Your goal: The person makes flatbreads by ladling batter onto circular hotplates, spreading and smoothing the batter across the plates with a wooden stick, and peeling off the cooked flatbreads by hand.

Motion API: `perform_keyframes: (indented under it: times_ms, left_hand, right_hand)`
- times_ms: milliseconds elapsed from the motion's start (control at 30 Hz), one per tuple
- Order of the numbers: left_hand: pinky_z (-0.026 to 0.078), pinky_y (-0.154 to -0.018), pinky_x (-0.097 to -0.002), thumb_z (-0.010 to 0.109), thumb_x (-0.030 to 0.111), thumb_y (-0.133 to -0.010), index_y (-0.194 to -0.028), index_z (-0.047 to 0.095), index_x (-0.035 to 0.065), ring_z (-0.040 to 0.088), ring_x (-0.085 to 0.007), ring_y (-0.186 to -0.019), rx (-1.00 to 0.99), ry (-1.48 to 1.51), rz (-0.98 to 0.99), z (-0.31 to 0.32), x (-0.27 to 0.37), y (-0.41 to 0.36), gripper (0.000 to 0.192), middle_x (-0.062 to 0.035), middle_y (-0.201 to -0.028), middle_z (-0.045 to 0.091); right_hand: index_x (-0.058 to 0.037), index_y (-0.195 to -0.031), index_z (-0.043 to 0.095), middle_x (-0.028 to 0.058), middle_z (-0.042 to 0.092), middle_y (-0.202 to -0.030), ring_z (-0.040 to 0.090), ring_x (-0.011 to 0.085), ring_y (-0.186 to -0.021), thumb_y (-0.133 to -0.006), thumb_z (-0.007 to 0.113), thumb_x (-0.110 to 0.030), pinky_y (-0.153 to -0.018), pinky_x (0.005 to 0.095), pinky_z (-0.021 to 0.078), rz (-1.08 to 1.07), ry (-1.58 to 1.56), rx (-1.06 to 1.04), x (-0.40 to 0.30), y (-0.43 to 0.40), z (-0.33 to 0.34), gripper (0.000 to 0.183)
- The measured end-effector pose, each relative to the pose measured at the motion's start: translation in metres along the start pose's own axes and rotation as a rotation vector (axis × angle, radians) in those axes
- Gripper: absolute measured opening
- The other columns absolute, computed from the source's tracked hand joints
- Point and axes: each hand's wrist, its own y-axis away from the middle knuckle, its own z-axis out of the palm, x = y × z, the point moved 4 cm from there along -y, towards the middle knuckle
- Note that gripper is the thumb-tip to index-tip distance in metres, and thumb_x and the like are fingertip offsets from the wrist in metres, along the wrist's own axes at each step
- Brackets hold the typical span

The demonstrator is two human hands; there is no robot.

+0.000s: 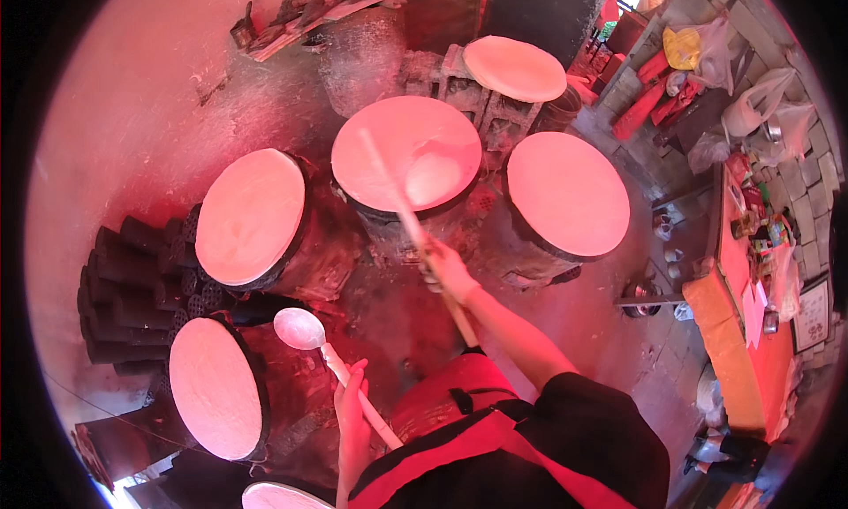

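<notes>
Around the handle of a long wooden stick [412,225] my right hand [450,268] is closed; the stick's far end lies over a round griddle [366,168] topped with pale batter or flatbread. A brighter rounded patch shows on that griddle, right of the stick. My left hand [354,403] grips a long-handled metal ladle [299,329], bowl raised, near the left stoves. More round griddles with pale flat layers stand about: left [252,217], lower left [216,388], right [568,194] and at the bottom edge [285,497]. A pale round disc [515,68] rests on cinder blocks.
Stacked black perforated coal briquettes [132,290] stand against the left wall. Cinder blocks [464,92] and a large pale container [364,59] are behind the middle griddle. At right, an orange-topped table [725,350] holds bags, jars and papers. Plastic bags [758,102] lie at the upper right.
</notes>
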Motion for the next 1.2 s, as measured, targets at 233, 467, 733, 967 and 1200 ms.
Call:
perform_keyframes:
  times_ms: [233, 467, 733, 967, 1200]
  left_hand:
    - [0.037, -0.105, -0.0288, 0.066, 0.019, -0.096, -0.133, 0.053, 0.0078, 0.051, -0.0086, -0.122, -0.039, -0.053, -0.043, 0.075, -0.008, -0.008, 0.04, -0.0029, -0.13, 0.063]
    - [0.045, -0.059, -0.0195, 0.064, 0.027, -0.099, -0.121, 0.063, 0.0066, 0.049, -0.0054, -0.072, -0.085, 0.03, -0.073, 0.149, -0.006, -0.008, 0.031, 0.0042, -0.081, 0.05]
    - [0.028, -0.04, -0.02, 0.061, 0.023, -0.101, -0.119, 0.059, 0.004, 0.037, -0.0037, -0.047, -0.14, 0.091, -0.072, 0.222, 0.005, -0.002, 0.027, 0.0046, -0.067, 0.043]
    - [0.03, -0.04, -0.0203, 0.058, 0.019, -0.101, -0.104, 0.055, 0.0087, 0.04, -0.005, -0.049, -0.128, 0.051, 0.022, 0.213, 0.018, -0.02, 0.011, 0.0034, -0.07, 0.046]
    - [0.03, -0.041, -0.0199, 0.056, 0.019, -0.102, -0.103, 0.053, 0.0091, 0.039, -0.0049, -0.051, -0.15, 0.011, 0.016, 0.206, 0.033, -0.042, 0.011, 0.0008, -0.078, 0.051]
  right_hand:
    - [-0.0337, -0.145, 0.045, -0.0027, 0.041, -0.064, 0.034, 0.0096, -0.042, -0.105, 0.046, -0.029, -0.038, 0.0267, 0.0285, -0.122, -0.185, 0.047, -0.073, -0.02, -0.077, 0.04]
    - [-0.0338, -0.15, 0.044, -0.0045, 0.047, -0.063, 0.034, 0.0065, -0.04, -0.106, 0.048, -0.034, -0.037, 0.0249, 0.0262, -0.019, 0.155, -0.135, -0.096, -0.022, -0.163, 0.045]
    - [-0.0201, -0.142, 0.052, 0.0284, 0.064, -0.116, 0.062, 0.0403, -0.112, -0.1, 0.048, -0.034, -0.096, 0.0445, 0.0485, -0.433, 1.036, 0.006, -0.167, -0.094, -0.109, 0.045]
    - [-0.0018, -0.132, 0.062, 0.0039, 0.071, -0.109, 0.066, 0.0121, -0.098, -0.099, 0.061, -0.015, -0.087, 0.0254, 0.0511, -0.536, 0.113, 0.454, -0.088, -0.093, -0.168, 0.036]
    - [-0.0022, -0.137, 0.058, 0.0068, 0.067, -0.125, 0.061, 0.0146, -0.113, -0.099, 0.061, -0.014, -0.1, 0.027, 0.0456, -0.639, 0.324, 0.267, -0.111, -0.069, -0.158, 0.04]
